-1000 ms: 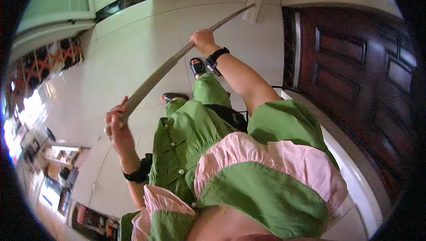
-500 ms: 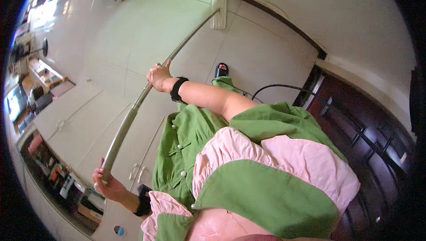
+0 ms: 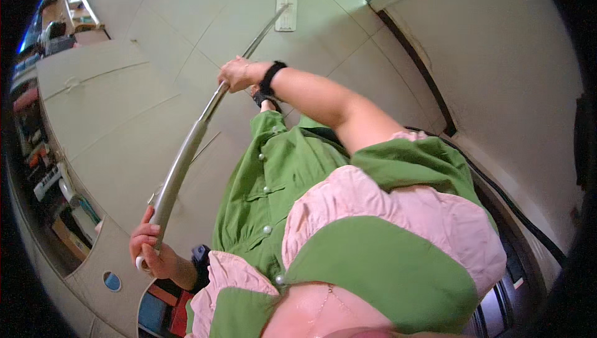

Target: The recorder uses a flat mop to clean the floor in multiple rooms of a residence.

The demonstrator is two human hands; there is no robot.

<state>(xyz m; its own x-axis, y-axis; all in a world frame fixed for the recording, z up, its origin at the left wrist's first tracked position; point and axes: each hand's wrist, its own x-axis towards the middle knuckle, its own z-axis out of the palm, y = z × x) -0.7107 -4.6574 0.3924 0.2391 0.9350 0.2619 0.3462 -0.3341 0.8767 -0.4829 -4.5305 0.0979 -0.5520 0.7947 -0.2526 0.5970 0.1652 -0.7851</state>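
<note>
Here, each line tells one thing, from the hands out.

Left hand: the left hand is down low, near the person's waist. Its fingers are curled tight around the top end of the mop pole.
Right hand: the right hand is up higher and farther out. It is wrapped around the middle of the same pole, with the fingers closed on it.
Wrist bands: a black band sits on the right wrist, just behind the hand. Another dark band is on the left wrist.
Mop pole: it is long, thin and silver-grey. It runs from the left hand, up through the right hand, and on to the floor past it. It looks bent, but that is only how the camera sees it.
Mop head: the mop head is a flat, pale rectangle. It lies on the floor at the far end of the pole, well past the right hand.
Floor: the floor is made of big pale tiles with thin lines between them. It is under both hands.
Foot: a foot in a dark sandal shows just under the right wrist.
Clothes: the person wears a green dress with pink puffy sleeves, close below the arms.
Shelves: shelves with small things are off beyond the left hand. The things are too small to tell.
Wall: a pale wall stands beyond the right arm, with a black cable running along its foot.
</note>
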